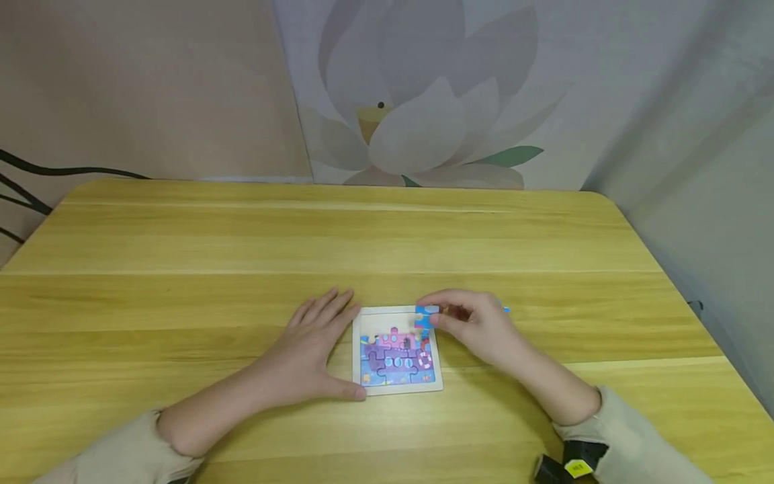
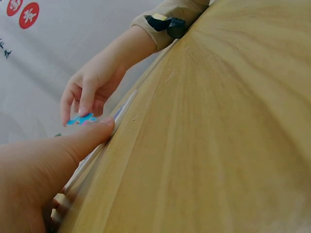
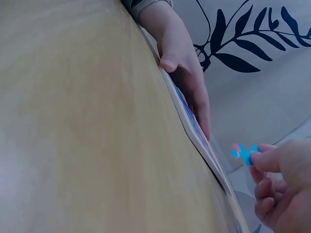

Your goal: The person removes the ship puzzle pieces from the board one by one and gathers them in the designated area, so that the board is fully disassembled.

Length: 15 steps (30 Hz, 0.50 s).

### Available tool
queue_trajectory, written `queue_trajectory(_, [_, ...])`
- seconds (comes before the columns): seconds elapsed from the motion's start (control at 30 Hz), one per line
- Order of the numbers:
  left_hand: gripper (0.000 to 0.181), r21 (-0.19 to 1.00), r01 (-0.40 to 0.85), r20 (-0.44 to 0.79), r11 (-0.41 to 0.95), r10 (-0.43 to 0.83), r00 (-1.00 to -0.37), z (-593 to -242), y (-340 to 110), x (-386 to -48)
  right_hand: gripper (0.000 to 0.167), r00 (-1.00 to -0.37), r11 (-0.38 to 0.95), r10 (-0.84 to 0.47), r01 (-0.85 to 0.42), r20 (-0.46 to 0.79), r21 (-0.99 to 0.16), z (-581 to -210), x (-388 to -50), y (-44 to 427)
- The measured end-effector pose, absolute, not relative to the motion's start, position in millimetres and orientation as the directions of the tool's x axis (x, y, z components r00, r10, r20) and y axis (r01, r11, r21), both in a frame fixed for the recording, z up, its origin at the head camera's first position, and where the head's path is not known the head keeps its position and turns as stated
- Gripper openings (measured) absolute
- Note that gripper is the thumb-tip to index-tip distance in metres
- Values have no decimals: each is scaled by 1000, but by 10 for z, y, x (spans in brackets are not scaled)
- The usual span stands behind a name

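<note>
Pinching a small blue puzzle piece (image 1: 426,311) between thumb and forefinger, my right hand (image 1: 484,329) holds it over the far right corner of a pale, shallow tray (image 1: 402,388). The piece has rounded knobs and a touch of pink; in the right wrist view it is apart from the tray, and my other right fingers curl in toward the palm. My left hand (image 1: 305,356) is spread wide, its thumb resting on the tray's near left corner and its fingertips by the far end of the left side. The tray lies flat between my two hands, straight-sided and nearly square. Inside it, smooth interlocking pieces (image 1: 396,363) printed in purple, pink and blue fill the part nearest me; one rounded pink knob juts toward the far side, where the tray's pale floor shows.

Just past my right knuckles a bit of blue (image 1: 506,310) peeks out, too hidden for me to tell its shape. Under both hands the tabletop (image 1: 363,235) is yellowish, with wood grain running from left to right. It stretches well beyond my fingertips to a far edge with rounded corners, leaving room ahead of and outside both hands. Behind that edge hangs a pale backdrop (image 1: 423,128) with a large printed flower.
</note>
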State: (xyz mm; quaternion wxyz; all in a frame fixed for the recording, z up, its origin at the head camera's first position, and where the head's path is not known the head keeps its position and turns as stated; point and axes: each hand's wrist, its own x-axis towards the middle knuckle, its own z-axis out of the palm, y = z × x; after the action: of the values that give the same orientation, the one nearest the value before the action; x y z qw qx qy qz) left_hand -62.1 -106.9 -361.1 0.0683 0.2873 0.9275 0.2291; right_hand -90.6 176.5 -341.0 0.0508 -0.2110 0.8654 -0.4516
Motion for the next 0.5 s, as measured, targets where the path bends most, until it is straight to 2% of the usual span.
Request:
queue_trajectory(0.27, [121, 465, 499, -5, 732, 566, -825, -3614, -1059, -621, 22, -908, 436, -399, -312, 130, -844, -3368, -942, 1947])
queue_trajectory(0.5, [121, 468, 498, -6, 731, 566, -825, -3617, -1067, -620, 20, -927, 415, -362, -257, 101, -873, -3353, -973, 2148])
